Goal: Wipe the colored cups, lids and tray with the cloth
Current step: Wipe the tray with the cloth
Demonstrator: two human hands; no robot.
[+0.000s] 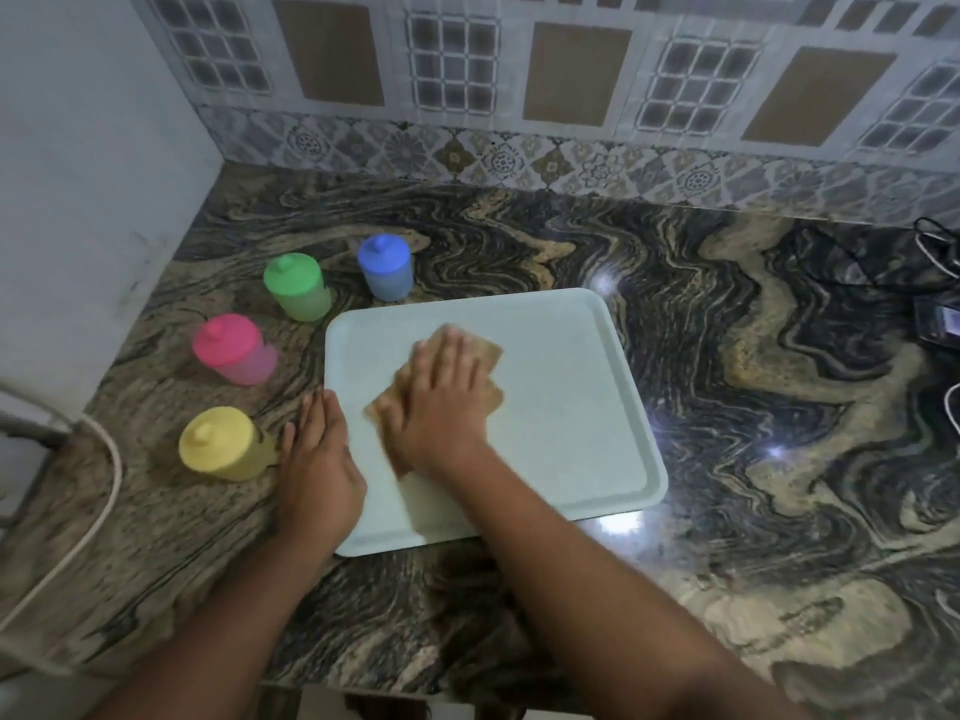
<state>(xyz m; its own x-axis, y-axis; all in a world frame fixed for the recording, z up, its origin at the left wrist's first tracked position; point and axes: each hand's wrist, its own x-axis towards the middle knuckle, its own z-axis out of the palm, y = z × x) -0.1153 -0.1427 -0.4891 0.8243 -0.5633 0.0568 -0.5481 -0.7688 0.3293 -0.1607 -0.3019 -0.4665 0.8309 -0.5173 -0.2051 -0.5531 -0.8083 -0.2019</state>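
Head view.

Right hand (441, 402): palm down, fingers straight and slightly spread, pressed flat on the cloth (488, 356). It grips nothing; the fingers lie over the cloth, not curled round it. The hand's outline is blurred.

Left hand (319, 459): palm down, fingers straight and close together. It lies flat on the counter (727, 356) against the left rim of the tray (571, 407) and holds nothing. It is just beside the yellow cup (226, 444); I cannot tell whether they touch.

Cloth: brownish, folded flat, on the left half of the tray floor, mostly under the right hand, with its far corners showing beyond the fingertips.

Tray: pale, rectangular, rounded corners, raised rim. It lies flat on the counter, turned slightly askew, with only the cloth on it.

Count:
- Hands: two.
- Cloths: one.
- Trays: one.
- Cups: four, all upright on the counter left of the tray, none on it. They form an arc from far to near: blue cup (385, 270), green cup (297, 285), pink cup (232, 348), yellow cup. The cups stand apart from one another.
- Lids (284, 270): four, one seated on each cup, matching its colour, each with a small knob on top.

Surroundings: tiled wall (467, 70) behind the counter, a white cable (98, 491) at the left edge, a dark device (940, 319) with cords at the far right.
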